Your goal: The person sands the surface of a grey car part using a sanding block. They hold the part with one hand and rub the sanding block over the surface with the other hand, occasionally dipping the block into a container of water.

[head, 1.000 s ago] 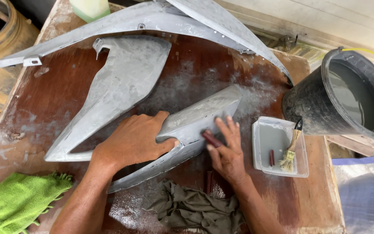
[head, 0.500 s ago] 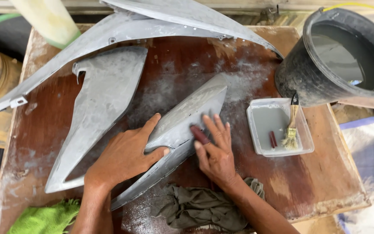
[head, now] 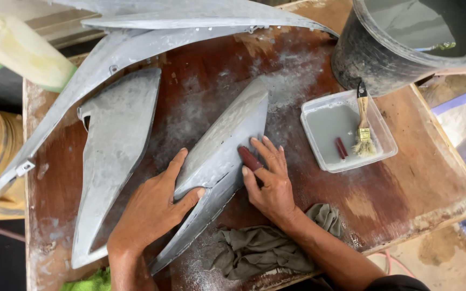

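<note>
**A grey panel held flat and rubbed on a dusty table**

A long, pointed grey panel [head: 219, 156] was laid slanted across the middle of a brown wooden table [head: 405, 194]. The left hand [head: 155, 207] was pressed flat on its lower part, with the fingers [head: 176, 161] spread along one edge and the thumb hooked over the other edge. The right hand [head: 271, 180] was placed at the panel's right edge. A small dark red piece [head: 250, 159] was pinned under its fingers [head: 265, 148], which were kept close together and stretched out flat.

White dust was seen all over the wood around the panel. A bigger grey panel [head: 111, 156] was laid just to the left, and a long curved grey panel [head: 152, 46] was stretched across the top of the table. A crumpled grey-green rag [head: 254, 248] was left near the front edge, touching the right wrist. A clear plastic tub [head: 311, 110] with grey water was set to the right, and a small brush [head: 363, 126] and two little red sticks [head: 341, 148] were lying in it. A black bucket [head: 384, 59] was stood at the far right corner. A bit of bright green cloth [head: 90, 281] was seen at the bottom edge.
</note>
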